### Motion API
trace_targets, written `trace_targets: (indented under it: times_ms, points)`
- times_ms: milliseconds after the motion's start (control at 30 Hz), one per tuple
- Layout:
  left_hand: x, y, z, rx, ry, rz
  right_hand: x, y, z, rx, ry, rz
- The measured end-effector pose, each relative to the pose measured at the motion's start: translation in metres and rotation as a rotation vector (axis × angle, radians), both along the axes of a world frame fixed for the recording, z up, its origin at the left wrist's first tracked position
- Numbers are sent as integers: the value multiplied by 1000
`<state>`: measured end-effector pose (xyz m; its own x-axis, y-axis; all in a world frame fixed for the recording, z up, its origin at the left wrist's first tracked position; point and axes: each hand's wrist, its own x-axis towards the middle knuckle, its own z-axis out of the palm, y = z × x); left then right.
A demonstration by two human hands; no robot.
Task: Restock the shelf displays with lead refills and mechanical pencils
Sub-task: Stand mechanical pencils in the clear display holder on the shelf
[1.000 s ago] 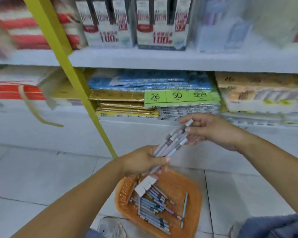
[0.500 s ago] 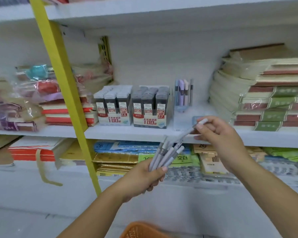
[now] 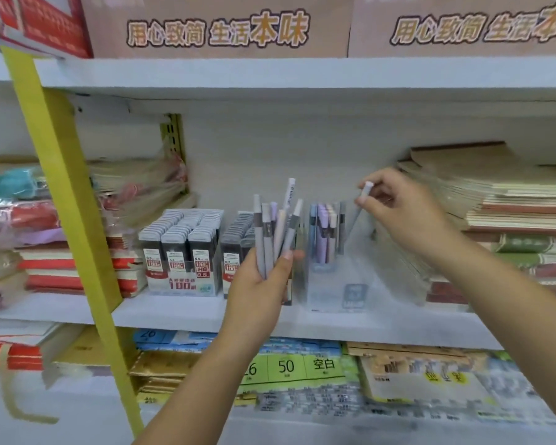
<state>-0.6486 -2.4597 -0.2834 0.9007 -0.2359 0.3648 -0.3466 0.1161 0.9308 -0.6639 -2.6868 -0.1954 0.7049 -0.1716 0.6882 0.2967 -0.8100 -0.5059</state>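
My left hand (image 3: 261, 292) grips a bunch of several pastel mechanical pencils (image 3: 275, 231), held upright in front of the middle shelf. My right hand (image 3: 405, 208) pinches a single grey pencil (image 3: 357, 216) near its cap, tip down, over the clear display holder (image 3: 341, 284). A few pastel pencils (image 3: 323, 234) stand inside that holder. Two display boxes of lead refills stand on the same shelf: the left box (image 3: 182, 252) in full view, the second box (image 3: 236, 248) partly hidden behind my left hand.
A yellow upright post (image 3: 68, 200) slants across the left. Stacked notebooks (image 3: 511, 220) fill the shelf's right side, and wrapped packs (image 3: 20, 220) the left. Paper packs with a green label (image 3: 299, 366) lie on the shelf below. Brown boxes (image 3: 219, 27) sit above.
My view rose from the floor basket to the shelf. Both hands lifted; my right hand carried one pencil away from the bunch to above the clear holder.
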Motion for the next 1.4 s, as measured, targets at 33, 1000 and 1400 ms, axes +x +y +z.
trace_targets:
  times_ms: [33, 1000, 1400]
  points:
    - [2, -4, 1, -10, -6, -3, 8, -2, -4, -44, 5, -20]
    - [7, -30, -2, -127, 181, -219, -12, 51, -27, 419, 177, 337]
    - [9, -20, -3, -70, 98, -43, 4, 2, -4, 135, -114, 74]
